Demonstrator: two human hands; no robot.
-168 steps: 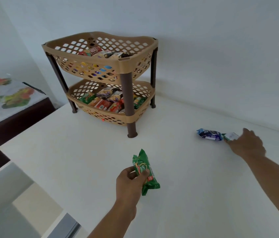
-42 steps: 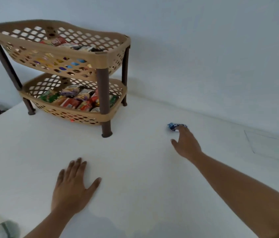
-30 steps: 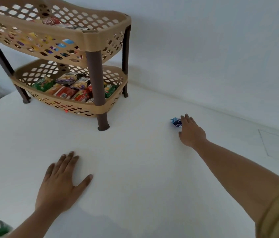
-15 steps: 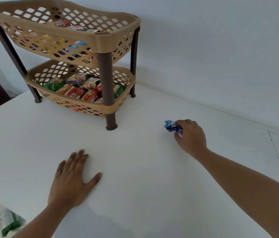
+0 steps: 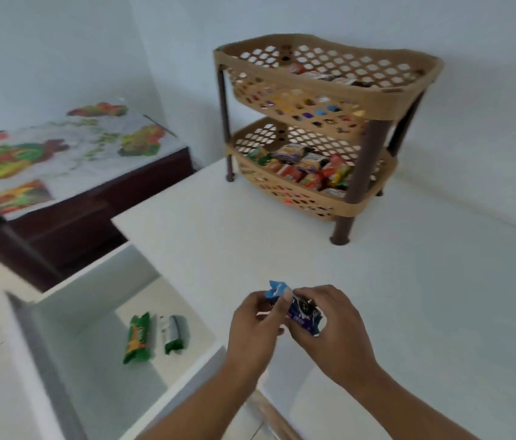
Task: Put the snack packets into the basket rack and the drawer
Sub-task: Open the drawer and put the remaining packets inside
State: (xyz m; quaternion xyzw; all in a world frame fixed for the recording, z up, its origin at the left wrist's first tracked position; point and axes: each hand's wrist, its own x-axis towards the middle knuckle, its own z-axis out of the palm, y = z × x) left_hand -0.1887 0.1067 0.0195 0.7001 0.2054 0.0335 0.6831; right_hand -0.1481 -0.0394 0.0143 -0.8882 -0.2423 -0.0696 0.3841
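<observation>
Pinching one blue snack packet point(image 5: 303, 315): left hand point(image 5: 254, 333) and right hand point(image 5: 337, 336), both grips.

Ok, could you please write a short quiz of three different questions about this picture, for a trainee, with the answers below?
1. Which hand holds the blue packet? A) left only B) right only C) both
2. True or false: the drawer is closed.
3. How many packets lie inside the drawer?

Key
1. C: the left hand and the right hand both pinch it.
2. False: it is pulled open.
3. Two: a green packet and a silver-green packet.
</observation>
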